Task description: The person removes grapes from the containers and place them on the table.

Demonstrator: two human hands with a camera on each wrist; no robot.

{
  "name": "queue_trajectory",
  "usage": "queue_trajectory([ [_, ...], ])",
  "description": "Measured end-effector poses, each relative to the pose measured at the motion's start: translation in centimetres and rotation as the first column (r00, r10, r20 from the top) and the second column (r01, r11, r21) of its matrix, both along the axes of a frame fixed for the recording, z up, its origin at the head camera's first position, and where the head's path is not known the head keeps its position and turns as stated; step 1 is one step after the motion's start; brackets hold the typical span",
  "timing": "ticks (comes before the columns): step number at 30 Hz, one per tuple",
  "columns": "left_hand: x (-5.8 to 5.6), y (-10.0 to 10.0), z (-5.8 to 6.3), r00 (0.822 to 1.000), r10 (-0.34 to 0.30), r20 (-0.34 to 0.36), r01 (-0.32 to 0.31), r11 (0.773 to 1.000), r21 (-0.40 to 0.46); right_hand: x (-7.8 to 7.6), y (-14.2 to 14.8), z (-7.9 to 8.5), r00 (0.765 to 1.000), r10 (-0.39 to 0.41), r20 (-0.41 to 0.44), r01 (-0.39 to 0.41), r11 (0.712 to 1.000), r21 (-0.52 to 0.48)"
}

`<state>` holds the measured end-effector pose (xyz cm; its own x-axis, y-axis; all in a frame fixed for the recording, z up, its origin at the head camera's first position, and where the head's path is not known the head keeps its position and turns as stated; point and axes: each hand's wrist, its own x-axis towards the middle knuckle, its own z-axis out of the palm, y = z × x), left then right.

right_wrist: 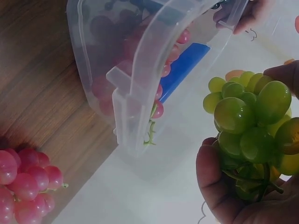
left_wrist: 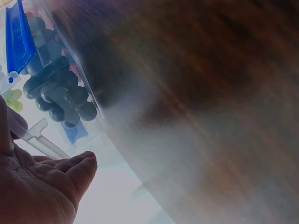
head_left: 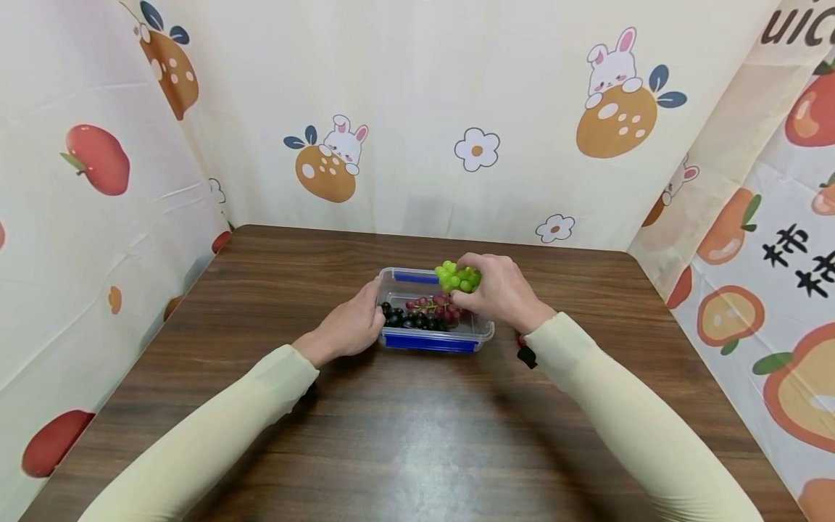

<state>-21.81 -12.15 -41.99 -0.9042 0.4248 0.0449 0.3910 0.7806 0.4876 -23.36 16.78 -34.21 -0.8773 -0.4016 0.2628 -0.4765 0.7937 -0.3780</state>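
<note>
A clear plastic food container [head_left: 427,336] with blue clips stands on the table. Inside lie a bunch of black grapes [head_left: 417,320] along the near side and a bunch of red grapes [head_left: 450,310] behind and to the right. My left hand [head_left: 352,322] holds the container's left end, a clear side flap [left_wrist: 46,144] between its thumb and fingers. Above the container's right part, my right hand [head_left: 496,288] grips a bunch of green grapes [right_wrist: 250,126] by its stem end, raised clear of the rim. Its fingers cover part of the bunch.
Another bunch of red grapes [right_wrist: 28,186] lies on the table to the right of the container, mostly hidden under the right forearm in the head view. The brown wooden table [head_left: 391,435] meets a printed curtain [head_left: 417,87] at the back and sides.
</note>
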Motion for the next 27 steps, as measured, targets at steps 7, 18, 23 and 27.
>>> queue_trajectory([
  [7, 0.0, 0.0, 0.0, 1.0, 0.0, -0.003, 0.0, 1.0, -0.004, 0.0, 0.4, 0.2, 1.0, -0.019, -0.004, 0.019, 1.0, -0.003],
  [18, -0.2, 0.0, -0.2, 1.0, -0.001, -0.004, 0.001, 1.0, -0.002, 0.1, 1.2, 0.3, 0.998, -0.059, 0.01, 0.059, 0.998, -0.026],
  [23, -0.2, 0.0, -0.3, 1.0, 0.001, -0.013, -0.001, 1.0, 0.0, 0.1, 1.7, 0.2, 0.997, -0.071, 0.001, 0.071, 0.997, -0.034],
  [27, -0.3, -0.1, -0.4, 1.0, 0.0, -0.015, 0.0, 1.0, -0.001, 0.0, 1.9, 0.2, 0.997, -0.082, -0.001, 0.082, 0.996, -0.034],
])
